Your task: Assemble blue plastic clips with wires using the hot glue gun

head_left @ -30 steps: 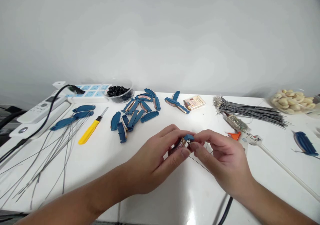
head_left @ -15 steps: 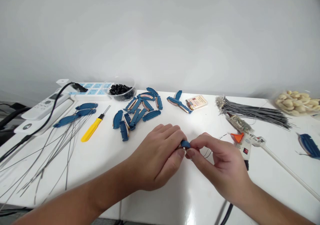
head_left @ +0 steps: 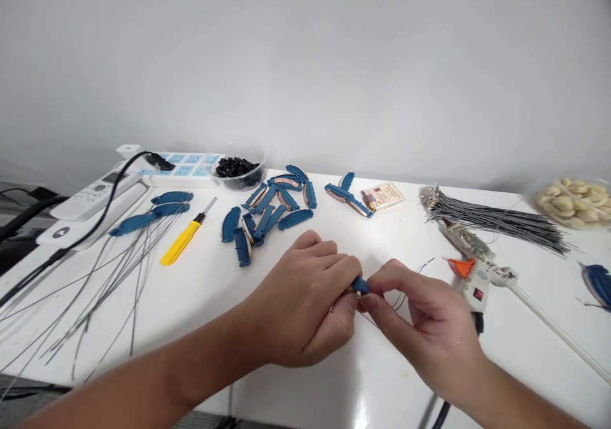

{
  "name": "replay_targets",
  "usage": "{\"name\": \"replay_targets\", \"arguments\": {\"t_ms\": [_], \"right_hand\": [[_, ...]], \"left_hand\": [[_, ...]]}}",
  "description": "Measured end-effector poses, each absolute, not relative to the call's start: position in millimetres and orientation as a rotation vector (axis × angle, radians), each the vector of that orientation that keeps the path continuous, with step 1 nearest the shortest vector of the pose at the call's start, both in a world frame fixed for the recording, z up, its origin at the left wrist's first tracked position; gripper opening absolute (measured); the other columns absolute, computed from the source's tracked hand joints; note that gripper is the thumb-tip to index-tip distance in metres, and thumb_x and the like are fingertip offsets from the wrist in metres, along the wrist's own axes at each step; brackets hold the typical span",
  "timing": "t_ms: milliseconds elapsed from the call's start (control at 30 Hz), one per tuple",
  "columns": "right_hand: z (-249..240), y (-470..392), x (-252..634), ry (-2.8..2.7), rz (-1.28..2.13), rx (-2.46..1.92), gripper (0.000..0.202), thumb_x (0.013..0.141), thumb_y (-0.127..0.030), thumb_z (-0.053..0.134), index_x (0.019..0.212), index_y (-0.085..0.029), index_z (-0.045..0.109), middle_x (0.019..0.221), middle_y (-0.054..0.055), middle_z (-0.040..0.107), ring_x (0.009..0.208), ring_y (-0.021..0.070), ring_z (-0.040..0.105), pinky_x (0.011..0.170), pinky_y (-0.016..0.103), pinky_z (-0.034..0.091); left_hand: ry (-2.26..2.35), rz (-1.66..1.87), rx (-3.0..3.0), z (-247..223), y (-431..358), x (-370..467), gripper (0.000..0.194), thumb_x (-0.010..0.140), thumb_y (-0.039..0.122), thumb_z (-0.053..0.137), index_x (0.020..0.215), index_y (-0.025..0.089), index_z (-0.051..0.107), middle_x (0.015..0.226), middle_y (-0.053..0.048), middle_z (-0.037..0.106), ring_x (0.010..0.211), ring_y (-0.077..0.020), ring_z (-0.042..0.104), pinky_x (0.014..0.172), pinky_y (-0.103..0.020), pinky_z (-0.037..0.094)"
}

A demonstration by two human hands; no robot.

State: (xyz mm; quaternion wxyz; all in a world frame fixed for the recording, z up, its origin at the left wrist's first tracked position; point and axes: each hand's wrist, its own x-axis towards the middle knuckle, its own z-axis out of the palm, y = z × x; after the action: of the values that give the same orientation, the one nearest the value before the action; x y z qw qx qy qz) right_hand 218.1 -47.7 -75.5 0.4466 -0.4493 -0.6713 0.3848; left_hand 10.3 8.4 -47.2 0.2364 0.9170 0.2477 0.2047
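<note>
The white counter (head_left: 191, 295) ran across the scene, its far edge against the wall and its near edge below the forearms. Open room lay between the hands and the far things, and a bare strip lay nearer than them.

The left hand (head_left: 310, 302) was curled, its fingers wrapped round most of the blue piece; the right hand (head_left: 429, 321) had thumb and forefinger pinched on the end that showed. On the right, near that hand, lay a glue gun (head_left: 477, 282), with the wire bundle (head_left: 496, 217) farther back. On the left lay a screwdriver (head_left: 181, 242), well apart from the hands. Far and left of centre stood a bowl (head_left: 260, 177) of black bits, with a box (head_left: 383, 195) to its right.

The blue piece (head_left: 360, 285) was at mid-counter, between the two sets of fingers. Its visible end pointed right; the left fingers hid the rest, so its full long axis could not be told. A thin wire (head_left: 424, 265) rose beyond the right forefinger.
</note>
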Motion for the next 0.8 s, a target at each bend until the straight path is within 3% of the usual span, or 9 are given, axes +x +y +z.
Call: {"name": "replay_targets", "arguments": {"t_ms": [267,433,800], "right_hand": [[-75.9,-45.6,217.4,-1.674,0.939,-1.123,0.009,0.099,-0.02,0.068,0.093,-0.025,0.071,0.081,-0.002,0.071,0.074,0.0133,0.064,0.07,0.027,0.051],[-76.7,-45.2,217.1,-1.691,0.935,-1.102,0.008,0.099,-0.019,0.068,0.097,-0.025,0.071,0.082,-0.001,0.072,0.074,0.0153,0.065,0.069,0.03,0.052],[-80.2,-45.2,221.2,-1.714,0.969,-1.019,0.016,0.1,-0.014,0.066,0.104,-0.029,0.07,0.082,-0.001,0.069,0.075,0.0168,0.061,0.07,0.033,0.05]], "left_hand": [[0.695,0.487,2.493,-43.9,7.7,11.3,0.006,0.089,0.023,0.048,0.085,0.02,0.049,0.072,0.0,0.054,0.068,-0.02,0.046,0.072,-0.042,0.028],[0.751,0.505,2.47,-42.4,5.4,11.7,0.025,0.098,0.039,0.055,0.084,0.02,0.051,0.071,0.002,0.055,0.067,-0.0185,0.046,0.072,-0.041,0.027],[0.714,0.542,2.586,-41.1,4.9,10.9,0.022,0.101,0.032,0.049,0.083,0.019,0.051,0.069,0.002,0.053,0.067,-0.019,0.045,0.071,-0.042,0.026]]}}
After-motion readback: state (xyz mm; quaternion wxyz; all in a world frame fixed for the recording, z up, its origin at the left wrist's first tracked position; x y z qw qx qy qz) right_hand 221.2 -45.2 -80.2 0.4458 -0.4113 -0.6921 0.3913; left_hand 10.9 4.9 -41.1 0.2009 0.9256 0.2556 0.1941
